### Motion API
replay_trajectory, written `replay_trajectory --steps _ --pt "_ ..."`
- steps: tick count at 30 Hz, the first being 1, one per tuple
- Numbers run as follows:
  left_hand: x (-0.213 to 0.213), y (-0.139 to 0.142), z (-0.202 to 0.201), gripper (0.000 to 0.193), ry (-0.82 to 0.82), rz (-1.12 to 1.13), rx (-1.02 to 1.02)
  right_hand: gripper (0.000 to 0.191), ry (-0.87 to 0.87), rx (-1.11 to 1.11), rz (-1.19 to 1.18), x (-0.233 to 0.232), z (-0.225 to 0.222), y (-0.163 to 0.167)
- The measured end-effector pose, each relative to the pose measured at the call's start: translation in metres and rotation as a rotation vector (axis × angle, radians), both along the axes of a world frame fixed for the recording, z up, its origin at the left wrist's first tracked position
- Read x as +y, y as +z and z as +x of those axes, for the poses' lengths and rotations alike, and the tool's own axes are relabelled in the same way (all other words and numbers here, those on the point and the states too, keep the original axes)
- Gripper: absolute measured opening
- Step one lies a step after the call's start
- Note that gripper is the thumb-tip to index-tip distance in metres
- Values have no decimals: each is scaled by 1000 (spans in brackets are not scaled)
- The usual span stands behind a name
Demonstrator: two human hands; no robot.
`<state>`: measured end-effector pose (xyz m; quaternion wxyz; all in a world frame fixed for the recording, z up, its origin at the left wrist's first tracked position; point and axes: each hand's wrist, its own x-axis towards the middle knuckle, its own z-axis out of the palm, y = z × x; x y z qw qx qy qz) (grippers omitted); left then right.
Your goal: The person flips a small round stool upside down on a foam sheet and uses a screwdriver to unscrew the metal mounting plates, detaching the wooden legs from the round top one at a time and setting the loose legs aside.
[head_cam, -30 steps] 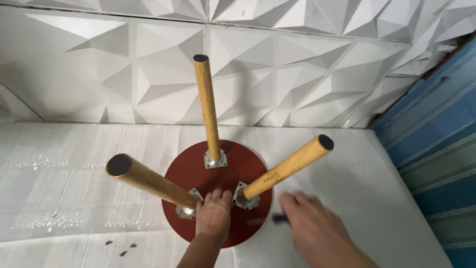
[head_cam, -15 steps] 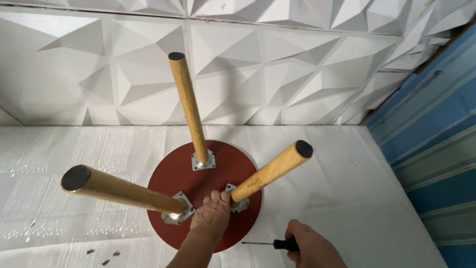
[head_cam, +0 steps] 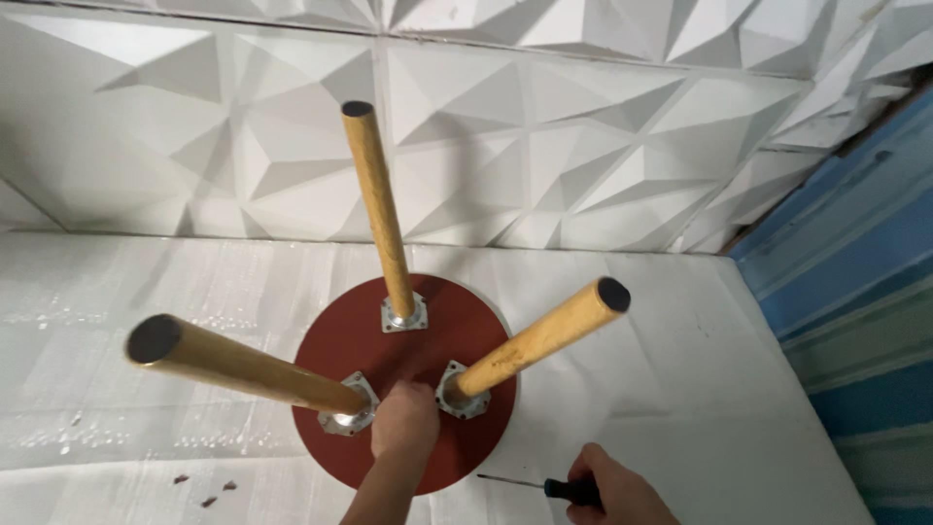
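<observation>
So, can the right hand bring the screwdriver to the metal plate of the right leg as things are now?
Probably yes. The right hand already holds the screwdriver on the white surface, close to the round red seat. The plate lies open on its near side; the left hand beside it and the slanted leg above may crowd it.

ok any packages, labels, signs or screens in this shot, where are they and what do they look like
None in view: no package, label, sign or screen. What shows is an upturned round red-brown stool seat with three wooden legs in metal brackets, on a white sheet before a white faceted wall panel. The left hand rests on the seat; the right hand grips a black-handled screwdriver.
</observation>
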<state>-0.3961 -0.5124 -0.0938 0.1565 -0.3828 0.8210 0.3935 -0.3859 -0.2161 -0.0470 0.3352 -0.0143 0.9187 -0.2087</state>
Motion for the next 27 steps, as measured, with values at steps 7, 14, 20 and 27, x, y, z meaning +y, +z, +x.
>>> replay_trajectory --steps 7,14,20,27 --pt "-92 -87 111 34 89 -261 156 42 -213 191 -307 1 2 -97" --pt "-174 -90 184 30 132 -655 179 45 -731 193 -1142 -78 -17 -20" --pt "-167 -79 177 36 214 -530 276 65 -670 31 -1243 -145 -18 58" --pt "-45 -87 147 29 -544 -457 754 47 -622 93 -1271 -149 -27 80"
